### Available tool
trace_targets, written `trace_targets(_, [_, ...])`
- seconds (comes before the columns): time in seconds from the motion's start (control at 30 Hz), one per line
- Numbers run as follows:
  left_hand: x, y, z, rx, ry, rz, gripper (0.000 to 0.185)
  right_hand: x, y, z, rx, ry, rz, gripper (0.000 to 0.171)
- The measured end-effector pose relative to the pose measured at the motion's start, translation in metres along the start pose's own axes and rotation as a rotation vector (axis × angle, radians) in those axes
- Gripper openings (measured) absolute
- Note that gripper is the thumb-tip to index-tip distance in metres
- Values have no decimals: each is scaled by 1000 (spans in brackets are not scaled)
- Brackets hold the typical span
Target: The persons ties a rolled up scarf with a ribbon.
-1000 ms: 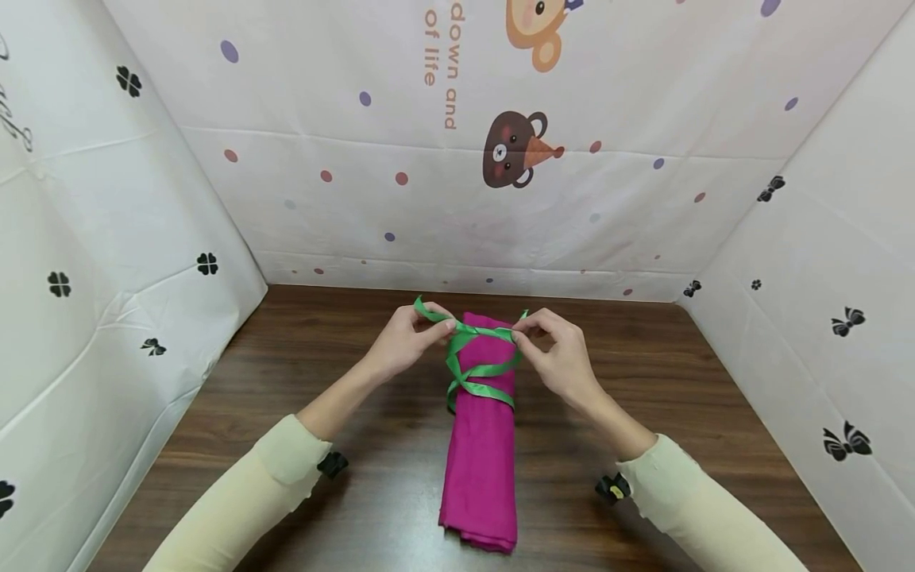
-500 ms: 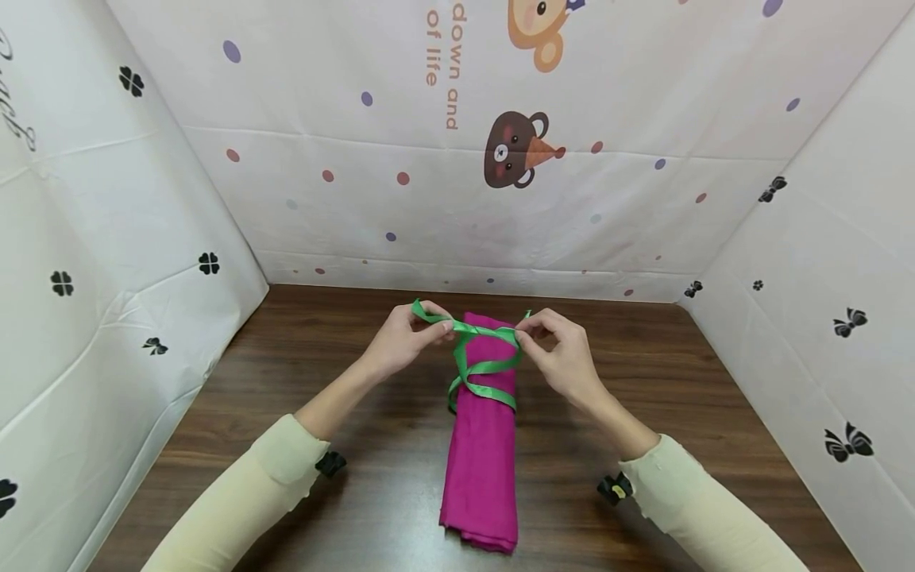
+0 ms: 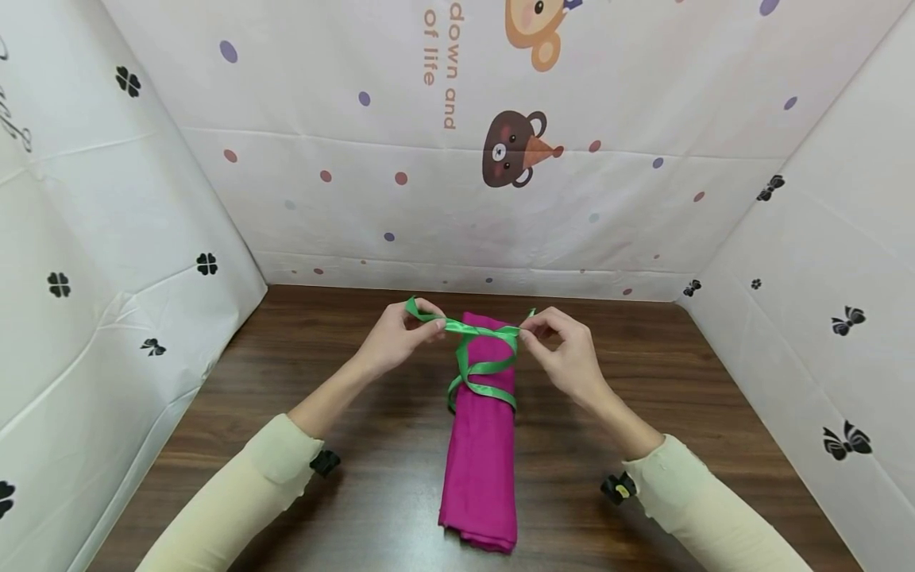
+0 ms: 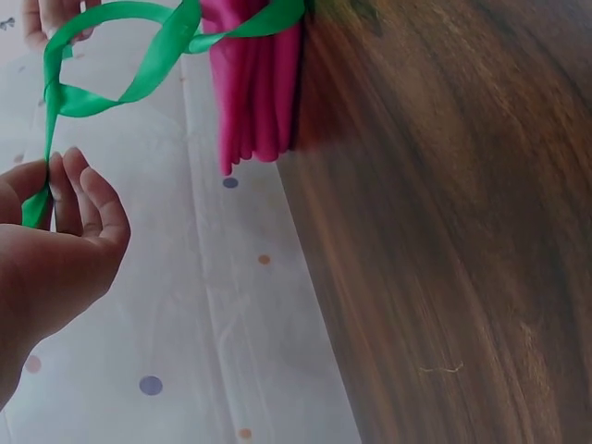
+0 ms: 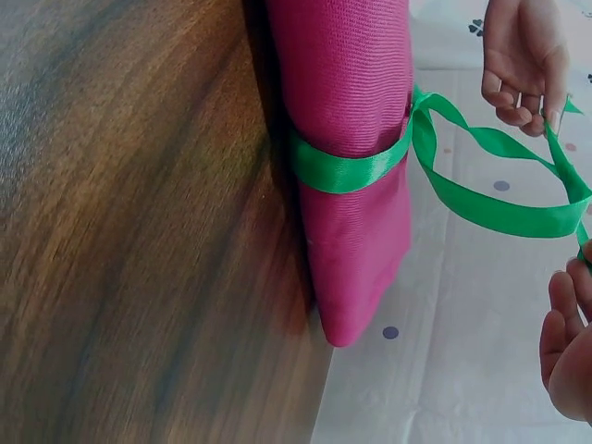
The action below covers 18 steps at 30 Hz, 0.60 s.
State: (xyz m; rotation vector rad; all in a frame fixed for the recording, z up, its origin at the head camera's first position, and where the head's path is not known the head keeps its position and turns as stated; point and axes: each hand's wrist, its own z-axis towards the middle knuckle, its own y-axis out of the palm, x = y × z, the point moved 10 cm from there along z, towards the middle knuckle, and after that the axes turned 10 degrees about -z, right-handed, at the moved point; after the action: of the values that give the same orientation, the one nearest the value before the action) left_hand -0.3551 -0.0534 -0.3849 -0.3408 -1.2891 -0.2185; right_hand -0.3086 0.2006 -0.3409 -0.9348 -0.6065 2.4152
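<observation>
A rolled magenta cloth [image 3: 480,445] lies lengthwise on the wooden tabletop [image 3: 643,381], roughly midway between its left and right edges, its far end reaching toward the back edge where the printed backdrop [image 3: 457,183] rises. A green ribbon [image 3: 480,369] wraps around the roll in its far half, and from that band two strands rise and cross above the cloth. The person's left hand [image 3: 396,338] pinches one ribbon end between thumb and fingertips, held above the table just left of the roll's far end; the short tail sticks out past the fingers. The right hand [image 3: 565,349] pinches the other end in the same way, just right of the roll, so the ribbon stretches between the two hands over the cloth. From the right wrist view the band [image 5: 351,166] sits snug around the roll while the free strand loops loosely through the air. Both arms come in from the near edge in pale cream sleeves [image 3: 236,500], each with a small black clip at the cuff. White sheets with black clover and bow prints stand along the left and right edges
</observation>
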Motion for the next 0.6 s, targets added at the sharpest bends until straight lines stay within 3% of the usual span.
trace_targets(0.6, [-6, -14, -3, 27, -65, 52, 16, 9, -6, -2, 14, 17, -19, 3])
